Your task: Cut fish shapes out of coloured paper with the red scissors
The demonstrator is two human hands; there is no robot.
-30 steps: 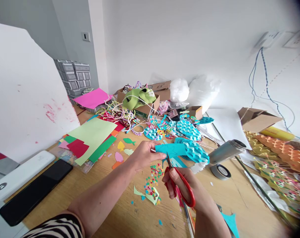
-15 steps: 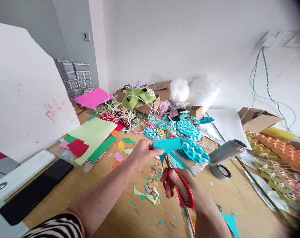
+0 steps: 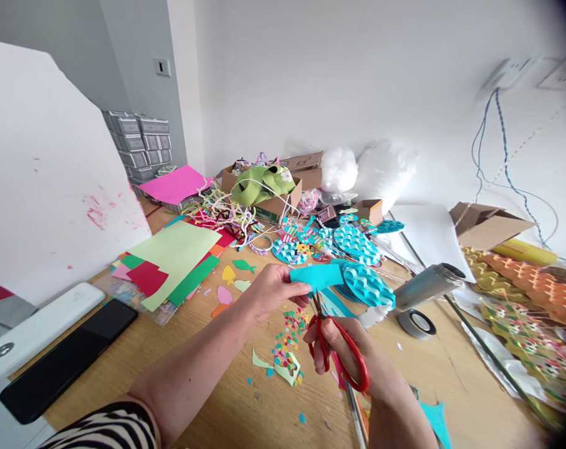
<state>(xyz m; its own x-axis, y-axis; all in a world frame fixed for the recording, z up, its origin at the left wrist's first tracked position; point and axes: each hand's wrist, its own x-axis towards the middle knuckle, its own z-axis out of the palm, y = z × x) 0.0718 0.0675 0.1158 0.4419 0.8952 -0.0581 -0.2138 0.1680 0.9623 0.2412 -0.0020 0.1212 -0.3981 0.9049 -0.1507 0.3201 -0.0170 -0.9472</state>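
My left hand [image 3: 274,289] pinches the left end of a turquoise paper piece [image 3: 316,276] between thumb and fingers. Red-handled scissors [image 3: 361,368] are gripped in my right hand [image 3: 341,349], my thumb and fingers through the loops. Their blades [image 3: 317,304] point up at the lower edge of the paper; whether they touch it I cannot tell. Behind the paper lies a turquoise wavy paper disc [image 3: 367,285], and a strip of turquoise paper [image 3: 335,304] lies under it. Small coloured paper dots [image 3: 287,340] and a pale green scrap [image 3: 288,371] are spread below my hands.
Coloured paper sheets [image 3: 180,252] are piled at left, near a black phone [image 3: 70,358] and a white device [image 3: 44,321]. A metal bottle [image 3: 430,285] and a tape roll [image 3: 417,324] sit at right. Cardboard boxes [image 3: 306,178] and pipe cleaners [image 3: 227,215] lie at the back.
The lower flap of turquoise paper that hung by the blades no longer shows there. My right hand and the scissors have shifted slightly right; my left hand has barely moved.
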